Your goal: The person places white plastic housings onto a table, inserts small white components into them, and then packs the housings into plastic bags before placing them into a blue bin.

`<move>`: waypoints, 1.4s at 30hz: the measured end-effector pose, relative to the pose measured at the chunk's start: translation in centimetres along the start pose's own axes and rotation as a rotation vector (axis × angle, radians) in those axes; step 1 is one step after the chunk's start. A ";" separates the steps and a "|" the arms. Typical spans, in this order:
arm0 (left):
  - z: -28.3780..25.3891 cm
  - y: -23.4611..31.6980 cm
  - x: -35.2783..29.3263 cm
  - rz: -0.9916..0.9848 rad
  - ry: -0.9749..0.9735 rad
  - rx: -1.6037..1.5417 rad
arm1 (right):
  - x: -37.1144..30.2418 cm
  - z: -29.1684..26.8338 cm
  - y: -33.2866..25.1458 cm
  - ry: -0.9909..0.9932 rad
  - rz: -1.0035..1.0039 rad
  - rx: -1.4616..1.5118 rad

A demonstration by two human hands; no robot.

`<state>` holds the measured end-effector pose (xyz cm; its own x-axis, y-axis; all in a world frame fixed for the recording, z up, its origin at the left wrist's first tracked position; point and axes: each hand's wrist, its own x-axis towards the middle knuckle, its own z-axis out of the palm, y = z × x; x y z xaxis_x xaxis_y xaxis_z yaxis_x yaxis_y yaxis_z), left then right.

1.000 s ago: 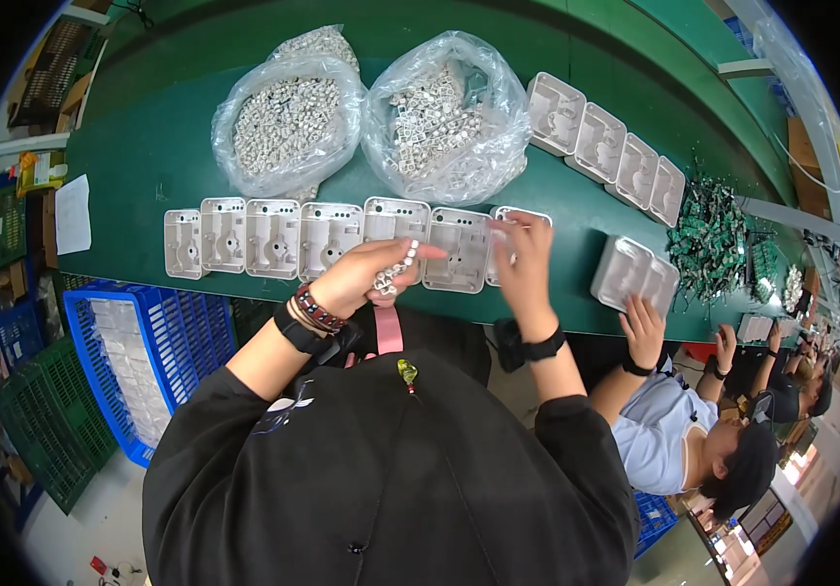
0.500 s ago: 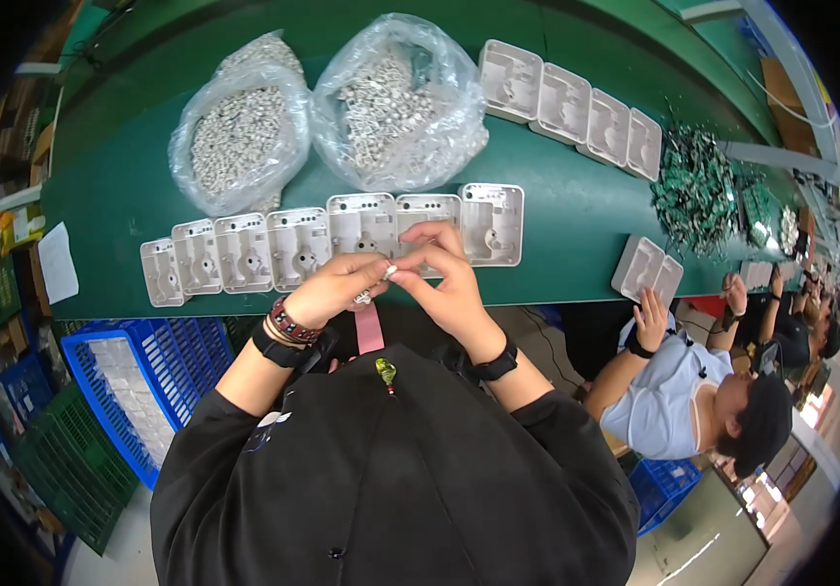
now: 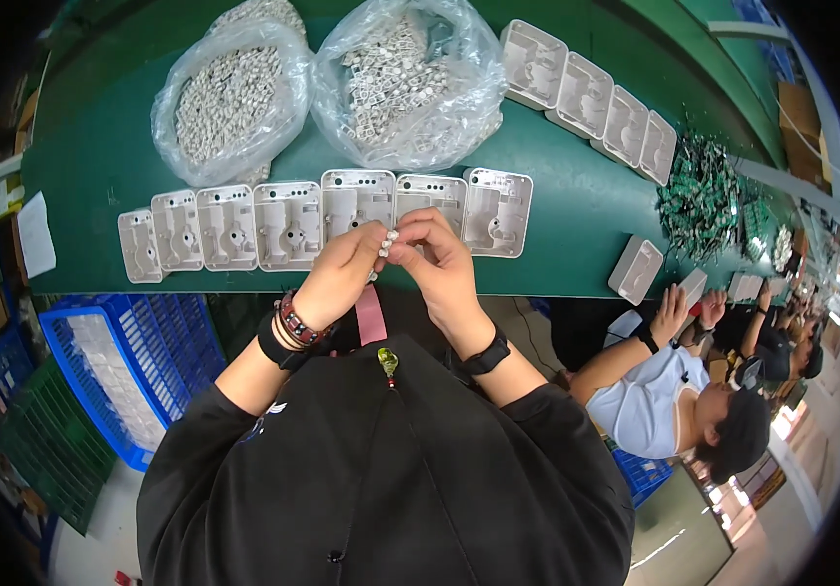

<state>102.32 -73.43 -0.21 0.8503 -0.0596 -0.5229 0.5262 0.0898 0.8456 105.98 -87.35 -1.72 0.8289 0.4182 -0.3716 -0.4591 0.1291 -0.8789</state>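
Observation:
My left hand (image 3: 344, 276) is closed, with several small white plastic parts (image 3: 388, 244) at its fingertips; another small part shows below its fingers. Close against it on the right, my right hand (image 3: 442, 278) pinches at the same cluster with thumb and forefinger. Both hands are over the near edge of the green table. Just beyond them runs a row of open light grey plastic housings, among them a housing (image 3: 293, 227) to the left and the end housing (image 3: 508, 217) to the right. My fingers partly cover the middle ones.
Two clear plastic bags (image 3: 288, 122) of small white parts stand behind the row. More grey housings (image 3: 581, 98) line the back right, near a heap of dark green pieces (image 3: 698, 200). A co-worker (image 3: 649, 391) sits at right, near another housing (image 3: 636, 270). Blue crates (image 3: 137, 371) stand lower left.
The view has shifted slightly. More white parts now show between my fingertips, and my hands stay together. At right, the co-worker's hands have moved and the two neighbouring grey housings are now apart.

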 end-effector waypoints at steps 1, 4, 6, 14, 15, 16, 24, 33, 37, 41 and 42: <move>-0.3 -0.6 0.0 0.043 0.036 0.033 | 0.3 0.1 0.2 -0.018 0.012 -0.014; -2.4 -0.6 -0.6 -0.134 0.281 -0.198 | 1.4 -0.5 0.6 0.015 -0.262 -0.329; -5.1 -0.5 -0.7 -0.068 0.532 -0.451 | 3.2 -2.5 -0.7 0.101 -0.488 -0.780; -15.2 -4.2 -3.7 0.087 0.310 -1.318 | 7.5 -4.3 3.6 -0.357 -0.869 -1.693; -15.4 -4.2 -4.1 0.092 0.344 -1.324 | 7.8 -4.3 4.2 -0.366 -0.876 -1.690; -15.6 -4.2 -4.5 0.097 0.375 -1.328 | 8.0 -4.5 4.8 -0.381 -0.878 -1.706; -15.9 -4.5 -5.5 0.050 0.524 -1.274 | 8.9 -4.0 5.3 -0.475 -0.944 -1.803; -13.6 -4.6 -6.1 -0.033 0.356 -1.222 | 6.3 -3.8 4.2 -0.463 -0.874 -1.837; -13.5 -5.0 -7.6 -0.031 0.269 -1.167 | 4.6 -3.4 4.2 -0.378 -0.818 -1.776; -13.1 -4.4 -8.0 0.008 0.246 -1.083 | 4.1 -3.4 4.6 -0.339 -0.791 -1.783; -12.8 -4.1 -8.0 0.014 0.237 -1.088 | 4.2 -3.6 4.6 -0.335 -0.790 -1.796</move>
<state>93.36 -60.55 -0.89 0.7740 0.1295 -0.6198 0.1404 0.9194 0.3674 108.48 -88.20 -8.40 0.4702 0.8810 0.0529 0.8797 -0.4629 -0.1090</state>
